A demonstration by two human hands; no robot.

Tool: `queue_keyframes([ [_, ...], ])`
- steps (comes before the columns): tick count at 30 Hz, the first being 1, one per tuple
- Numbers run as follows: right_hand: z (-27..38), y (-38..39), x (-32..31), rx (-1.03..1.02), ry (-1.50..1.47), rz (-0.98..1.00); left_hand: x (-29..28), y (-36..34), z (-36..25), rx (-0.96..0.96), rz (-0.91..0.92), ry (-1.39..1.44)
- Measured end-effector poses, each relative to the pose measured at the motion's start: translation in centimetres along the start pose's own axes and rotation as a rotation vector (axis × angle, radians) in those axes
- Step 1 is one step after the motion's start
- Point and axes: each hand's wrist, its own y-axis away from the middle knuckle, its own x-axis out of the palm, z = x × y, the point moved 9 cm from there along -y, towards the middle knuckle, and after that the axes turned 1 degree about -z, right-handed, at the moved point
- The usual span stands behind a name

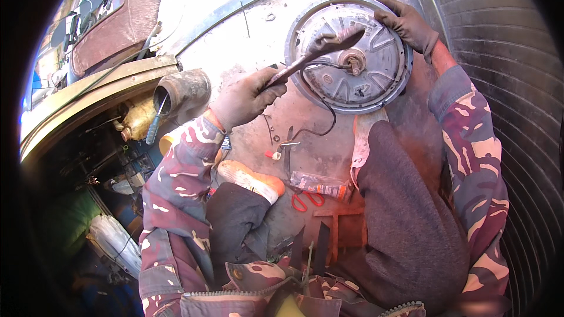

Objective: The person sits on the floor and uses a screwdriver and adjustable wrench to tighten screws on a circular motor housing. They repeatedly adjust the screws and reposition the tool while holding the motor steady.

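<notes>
My gloved left hand (248, 97) is wrapped round the handle of a dark metal hammer (335, 43). Its head is above a round grey hub motor (329, 85), and I cannot tell if it touches. The motor lies on the metal surface, with a threaded axle (354, 63) standing out of its middle and a black cable (333, 118) running from beside it. At the motor's upper right rim, my gloved right hand (409, 23) grips the edge, its fingers partly hidden behind it.
Between my legs lie red-handled scissors (308, 199), a clear plastic packet (320, 185) and a rusty metal piece (335, 214). A metal cylinder (183, 91) and a blue-handled screwdriver (154, 129) are at the left. A ribbed metal wall (499, 70) rises on the right.
</notes>
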Motion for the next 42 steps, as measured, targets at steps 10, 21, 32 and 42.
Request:
queue_keyframes([
  [10, 1.4, -0.3, 1.1, -0.015, -0.019, 0.058, -0.4, 0.2, -5.7, 0.306, -0.072, -0.357],
  [21, 2.3, -0.6, 2.2, -0.101, 0.024, 0.137, -2.2, 1.0, -3.5, 0.222, -0.002, -0.404],
  [32, 3.3, -0.7, 2.6, -0.089, 0.124, 0.152, -1.7, 1.0, -4.2, 0.337, -0.107, -0.537],
  [42, 3.0, -0.8, 2.7, -0.054, 0.073, 0.133, -1.2, 1.2, -2.8, 0.273, -0.083, -0.451],
])
